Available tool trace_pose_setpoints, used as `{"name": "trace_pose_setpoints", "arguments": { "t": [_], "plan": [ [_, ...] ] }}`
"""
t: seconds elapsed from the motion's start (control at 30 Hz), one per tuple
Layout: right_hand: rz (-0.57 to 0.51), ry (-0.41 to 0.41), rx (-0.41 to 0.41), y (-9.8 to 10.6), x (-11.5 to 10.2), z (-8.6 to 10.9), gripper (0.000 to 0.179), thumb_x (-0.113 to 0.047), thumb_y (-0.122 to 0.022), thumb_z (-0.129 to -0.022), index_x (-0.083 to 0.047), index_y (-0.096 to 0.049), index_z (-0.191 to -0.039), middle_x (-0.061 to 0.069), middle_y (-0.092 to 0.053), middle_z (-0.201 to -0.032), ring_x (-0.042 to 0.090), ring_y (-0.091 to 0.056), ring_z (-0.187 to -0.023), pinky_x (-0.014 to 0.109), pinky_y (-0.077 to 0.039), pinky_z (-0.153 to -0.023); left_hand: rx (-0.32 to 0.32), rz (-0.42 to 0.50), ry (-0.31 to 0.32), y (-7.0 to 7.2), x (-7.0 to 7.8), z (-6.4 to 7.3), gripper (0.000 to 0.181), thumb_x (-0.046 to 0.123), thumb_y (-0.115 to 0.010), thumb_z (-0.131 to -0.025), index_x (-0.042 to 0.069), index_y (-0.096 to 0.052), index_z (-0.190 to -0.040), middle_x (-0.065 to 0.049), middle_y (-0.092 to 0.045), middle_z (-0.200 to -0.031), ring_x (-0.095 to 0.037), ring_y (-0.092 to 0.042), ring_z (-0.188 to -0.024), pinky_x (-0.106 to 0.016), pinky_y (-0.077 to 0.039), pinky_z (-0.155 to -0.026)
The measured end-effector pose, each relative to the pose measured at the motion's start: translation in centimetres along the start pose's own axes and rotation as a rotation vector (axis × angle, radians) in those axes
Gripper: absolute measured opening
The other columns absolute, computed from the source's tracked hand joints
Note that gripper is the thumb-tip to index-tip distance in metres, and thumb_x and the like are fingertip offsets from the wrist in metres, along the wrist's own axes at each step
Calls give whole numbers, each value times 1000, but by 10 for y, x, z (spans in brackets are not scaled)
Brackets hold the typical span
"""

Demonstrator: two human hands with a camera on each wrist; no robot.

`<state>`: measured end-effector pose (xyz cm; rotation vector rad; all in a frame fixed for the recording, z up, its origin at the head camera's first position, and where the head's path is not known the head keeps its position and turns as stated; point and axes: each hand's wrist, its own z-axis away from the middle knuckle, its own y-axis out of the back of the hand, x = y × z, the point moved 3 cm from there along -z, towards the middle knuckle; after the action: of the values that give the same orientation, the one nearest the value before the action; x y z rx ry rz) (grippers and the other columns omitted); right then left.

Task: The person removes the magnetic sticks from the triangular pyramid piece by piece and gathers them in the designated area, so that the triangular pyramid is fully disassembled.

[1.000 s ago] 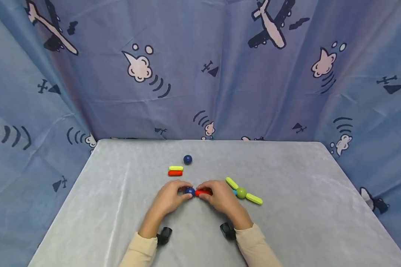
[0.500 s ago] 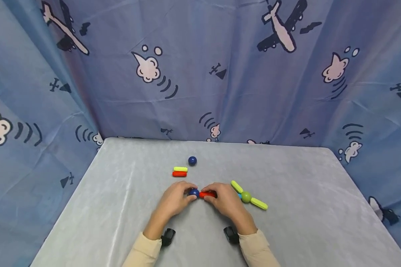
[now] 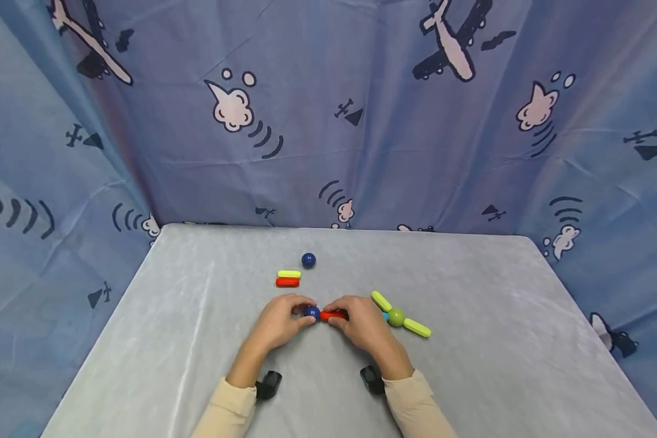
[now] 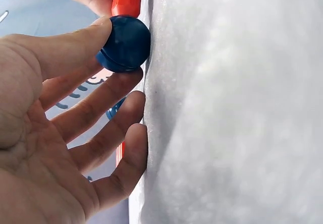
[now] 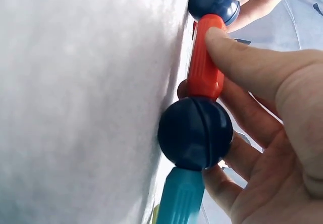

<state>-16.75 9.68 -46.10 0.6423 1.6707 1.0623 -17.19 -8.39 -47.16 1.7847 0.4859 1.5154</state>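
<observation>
My left hand [image 3: 278, 322] pinches a dark blue ball [image 4: 128, 42] between thumb and fingers, low over the table. My right hand [image 3: 368, 322] grips a red rod [image 5: 204, 65], whose near end meets that ball. At its other end the rod joins a second dark blue ball [image 5: 194, 133], hidden behind the right hand in the head view. From there a light blue rod [image 5: 181, 196] leads to a green ball [image 3: 396, 317]. Two yellow-green rods stick out of the green ball, one toward the back [image 3: 381, 300] and one toward the right [image 3: 417, 328].
Beyond my left hand, a yellow-green rod [image 3: 289, 274] and a red rod [image 3: 288, 282] lie side by side. A loose dark blue ball [image 3: 308, 260] sits farther back. The grey cloth-covered table [image 3: 498, 365] ends at a blue patterned curtain [image 3: 306, 121].
The head view has swayed slightly. Both hands keep their hold on the ball and the red rod, with no clear movement of the pieces.
</observation>
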Motion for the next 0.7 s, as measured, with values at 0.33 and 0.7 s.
{"name": "trace_pose_setpoints", "arguments": {
  "t": [0.33,0.7],
  "plan": [
    [48,35,6,-5,-3,3,16,-20,-82,-82,-22,-80,-99,-4,-77,-99,14,-70,-92,34,-55,-79,0,18,27,0,-3,5,25,22,-77,-87,19,-75,-112,0,-71,-105,-13,-60,-90,-34,-48,-80],
    [28,-4,-44,20,12,7,31,-24,-83,-80,-21,-77,-111,-3,-74,-112,20,-68,-109,44,-52,-96,-4,29,35,-3,-3,2,25,23,-77,-87,19,-75,-112,1,-71,-102,-13,-61,-91,-35,-49,-82]
  ]
}}
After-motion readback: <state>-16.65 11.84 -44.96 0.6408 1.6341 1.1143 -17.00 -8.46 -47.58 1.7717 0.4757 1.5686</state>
